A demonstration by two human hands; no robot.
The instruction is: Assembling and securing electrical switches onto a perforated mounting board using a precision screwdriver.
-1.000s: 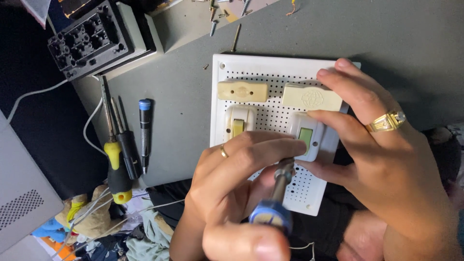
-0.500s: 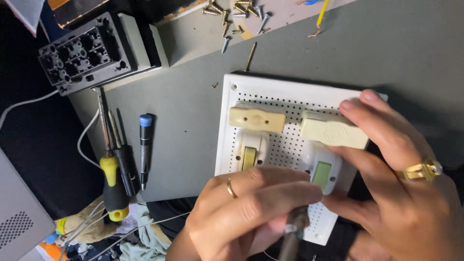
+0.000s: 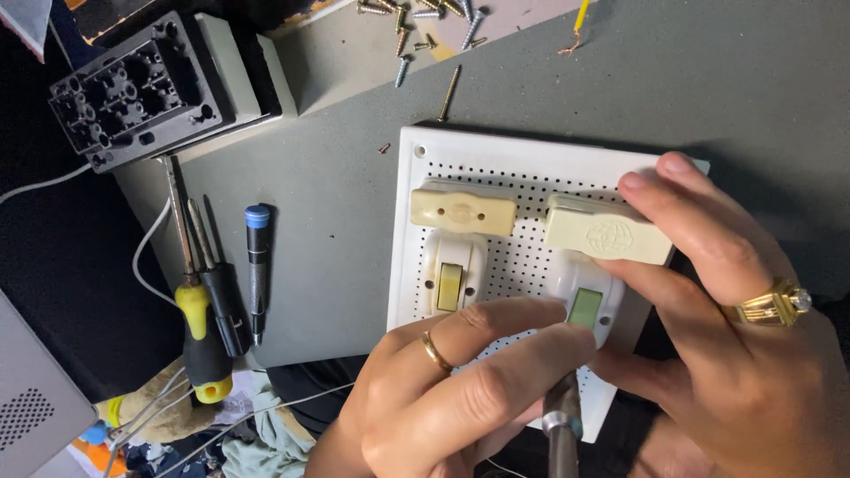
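The left hand [image 3: 460, 389], at the bottom centre of the frame, pinches a screwdriver [image 3: 562, 425] whose tip meets the right switch [image 3: 584, 305] on the white pegboard [image 3: 522, 164]. The right hand [image 3: 726, 327], fingers curled, grips the pegboard's right edge. Spare screwdrivers [image 3: 221, 283] lie on the table [image 3: 336, 177] at the left, screws [image 3: 425, 26] at the top.

The left hand [image 3: 452, 389] comes up from the lower middle of the frame, palm turned down, its fingers pressed together and stretched toward the right, curled around something thin. A gold band sits on its ring finger. The right hand [image 3: 735, 327] fills the lower right of the frame, its fingers spread and reaching toward the upper left, the thumb tucked low beneath them. A heavy gold ring with a pale stone sits on one finger.
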